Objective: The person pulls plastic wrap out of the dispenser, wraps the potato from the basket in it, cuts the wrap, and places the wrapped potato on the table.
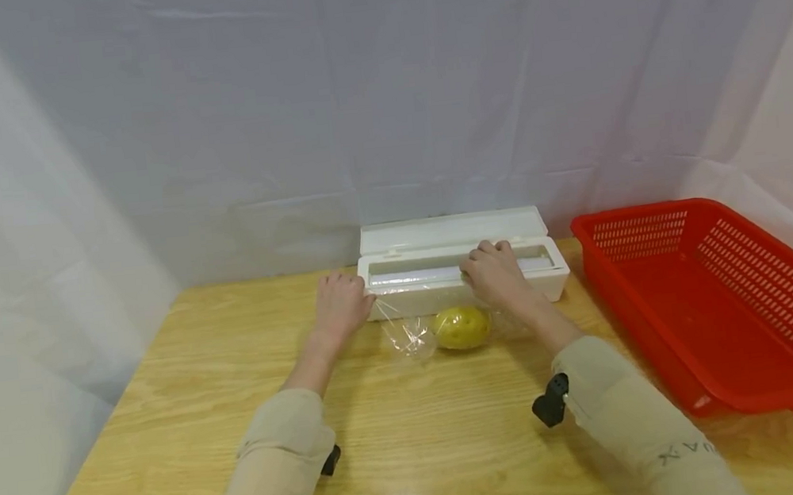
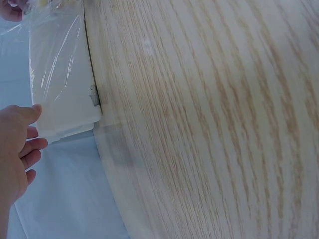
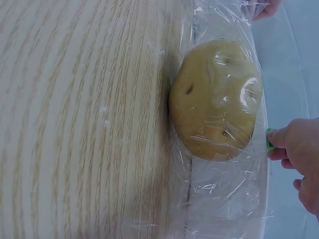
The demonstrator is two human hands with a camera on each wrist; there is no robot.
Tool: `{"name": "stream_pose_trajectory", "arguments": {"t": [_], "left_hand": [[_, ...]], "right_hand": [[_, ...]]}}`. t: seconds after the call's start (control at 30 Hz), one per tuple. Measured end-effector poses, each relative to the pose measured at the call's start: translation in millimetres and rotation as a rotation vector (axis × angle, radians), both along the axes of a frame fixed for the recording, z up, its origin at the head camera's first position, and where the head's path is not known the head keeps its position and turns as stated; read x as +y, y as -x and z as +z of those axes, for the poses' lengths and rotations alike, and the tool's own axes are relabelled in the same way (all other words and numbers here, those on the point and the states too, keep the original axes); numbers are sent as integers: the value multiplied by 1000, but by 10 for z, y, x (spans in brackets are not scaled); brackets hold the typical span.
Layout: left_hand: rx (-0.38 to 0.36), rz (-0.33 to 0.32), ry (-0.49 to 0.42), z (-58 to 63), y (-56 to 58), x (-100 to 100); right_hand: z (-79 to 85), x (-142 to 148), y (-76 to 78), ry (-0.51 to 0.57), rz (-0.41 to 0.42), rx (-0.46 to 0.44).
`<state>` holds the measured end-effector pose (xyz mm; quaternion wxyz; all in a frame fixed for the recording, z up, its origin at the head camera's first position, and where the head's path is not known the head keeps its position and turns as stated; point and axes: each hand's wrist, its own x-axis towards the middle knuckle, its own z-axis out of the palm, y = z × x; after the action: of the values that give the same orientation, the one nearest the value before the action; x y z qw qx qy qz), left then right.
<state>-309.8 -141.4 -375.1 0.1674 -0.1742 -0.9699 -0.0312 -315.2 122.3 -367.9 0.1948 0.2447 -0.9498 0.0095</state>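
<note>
A white cling film dispenser box [image 1: 412, 303] stands at the table's back edge with its lid [image 1: 452, 230] raised and a roll inside. Clear cling film [image 1: 409, 340] comes over its front and covers a potato [image 1: 462, 329] lying before it. My left hand [image 1: 342, 304] grips the left end of the box, thumb on the front edge in the left wrist view. Between thumb and fingers, my right hand [image 1: 495, 274] pinches a small green slide cutter [image 3: 270, 139] at the box's edge, right of the box's middle. In the head view the hand mostly hides that cutter.
A red plastic basket [image 1: 755, 324] with slotted walls stands at the right side of the wooden table [image 1: 400, 438]. White cloth [image 1: 425, 101] hangs behind the table and along both sides. Black wrist cameras [image 1: 551, 400] sit under the sleeves.
</note>
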Motion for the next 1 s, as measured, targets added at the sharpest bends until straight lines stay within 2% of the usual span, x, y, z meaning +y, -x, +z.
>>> {"name": "stream_pose_trajectory", "arguments": {"t": [0.37, 0.57, 0.73, 0.9, 1.0], "left_hand": [[-6, -4, -19, -23, 42, 2], [9, -11, -15, -41, 47, -6], [40, -15, 9, -85, 48, -4], [69, -37, -20, -110, 43, 17], [74, -28, -40, -100, 42, 0]], "right_hand": [[-4, -75, 55, -23, 0, -53], [-35, -138, 76, -34, -18, -28], [-55, -307, 99, -29, -11, -50], [-75, -451, 128, -34, -1, -13], [-70, -510, 143, -24, 1, 7]]}}
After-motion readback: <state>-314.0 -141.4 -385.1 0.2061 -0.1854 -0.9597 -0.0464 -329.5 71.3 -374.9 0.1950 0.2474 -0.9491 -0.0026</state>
